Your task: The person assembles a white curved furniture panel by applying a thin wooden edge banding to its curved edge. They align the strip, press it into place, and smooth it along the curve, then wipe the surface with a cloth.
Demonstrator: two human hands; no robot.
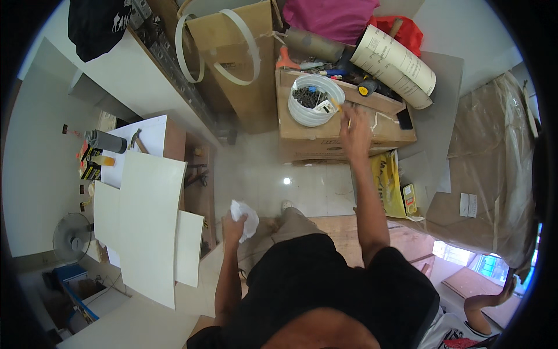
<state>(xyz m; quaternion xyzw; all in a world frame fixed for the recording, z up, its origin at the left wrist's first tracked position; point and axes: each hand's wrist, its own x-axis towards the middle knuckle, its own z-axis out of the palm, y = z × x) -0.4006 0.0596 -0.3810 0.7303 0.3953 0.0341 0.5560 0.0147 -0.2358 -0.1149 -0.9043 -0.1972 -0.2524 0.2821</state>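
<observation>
My left hand (232,229) is closed round a crumpled white plastic bag (246,220), held low beside my leg. My right hand (356,135) reaches over the cardboard box (317,148), just right of a white plastic tub (315,118). Its fingers are bent together, with a thin yellowish bit showing at them; I cannot make out what it is. Many dark screws or nails (308,98) fill the tub, along with a small blue piece and a white label or packet (325,107). The tub stands upright on the box.
Behind the tub, a wooden tray (378,100) holds tools, with a patterned roll (395,67) across it. A dark phone (404,119) lies at its right end. Left are white boards (150,227), a hammer (138,141) and a fan (73,237). Another person's arm (487,301) shows lower right.
</observation>
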